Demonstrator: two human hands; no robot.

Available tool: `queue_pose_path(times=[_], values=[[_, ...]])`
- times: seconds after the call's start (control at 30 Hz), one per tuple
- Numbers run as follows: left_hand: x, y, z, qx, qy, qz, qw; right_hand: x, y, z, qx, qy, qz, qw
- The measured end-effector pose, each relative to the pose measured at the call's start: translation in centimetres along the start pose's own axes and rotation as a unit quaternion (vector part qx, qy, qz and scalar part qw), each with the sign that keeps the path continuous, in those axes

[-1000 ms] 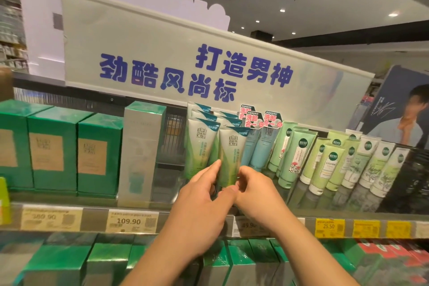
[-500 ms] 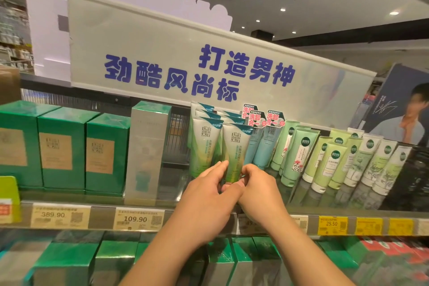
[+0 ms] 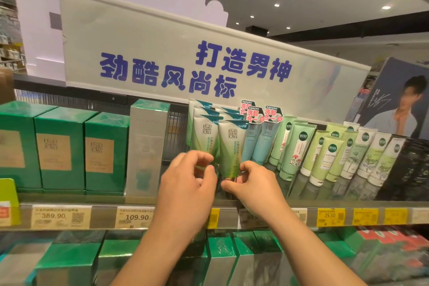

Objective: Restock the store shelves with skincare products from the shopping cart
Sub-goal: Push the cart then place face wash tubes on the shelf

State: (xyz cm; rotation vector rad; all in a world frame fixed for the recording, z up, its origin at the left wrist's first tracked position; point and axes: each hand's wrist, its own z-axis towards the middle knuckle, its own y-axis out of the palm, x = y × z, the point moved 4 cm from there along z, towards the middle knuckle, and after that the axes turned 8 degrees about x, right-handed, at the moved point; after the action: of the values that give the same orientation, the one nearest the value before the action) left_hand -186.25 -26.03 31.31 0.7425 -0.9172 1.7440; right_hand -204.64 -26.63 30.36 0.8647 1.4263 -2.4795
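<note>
Two white-and-green tubes stand cap down at the front of their rows on the upper shelf [image 3: 69, 198]. My left hand [image 3: 189, 184] curls its thumb and forefinger round the bottom of the left tube [image 3: 204, 138]. My right hand [image 3: 251, 184] pinches the cap end of the right tube [image 3: 231, 146]. Both tubes stand upright, with more of the same kind behind them. No shopping cart is in view.
Green boxes [image 3: 61, 148] and a tall pale box [image 3: 146, 146] stand to the left. Blue tubes [image 3: 261, 144] and several light green tubes [image 3: 329, 153] fill the right. Price tags [image 3: 135, 217] line the rail. More green boxes [image 3: 69, 260] sit on the shelf below.
My hands have drawn slightly apart. The left hand has shifted from the right tube to the bottom of the left tube, while the right hand stays on the right tube's cap end.
</note>
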Motion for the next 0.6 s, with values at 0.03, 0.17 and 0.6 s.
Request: queue_pose_path(times=[0.03, 0.17, 0.6], values=[[-0.1, -0.1, 0.0, 0.008, 0.006, 0.007, 1.0, 0.0, 0.0, 0.0, 0.001, 0.002, -0.001, 1.0], [-0.4, 0.6, -0.3, -0.008, 0.018, 0.014, 1.0, 0.0, 0.1, 0.0, 0.013, -0.003, -0.006, 1.0], [-1.1, 1.4, -0.1, 0.006, -0.007, 0.017, 1.0, -0.4, -0.1, 0.1, -0.005, 0.016, 0.028, 0.999]])
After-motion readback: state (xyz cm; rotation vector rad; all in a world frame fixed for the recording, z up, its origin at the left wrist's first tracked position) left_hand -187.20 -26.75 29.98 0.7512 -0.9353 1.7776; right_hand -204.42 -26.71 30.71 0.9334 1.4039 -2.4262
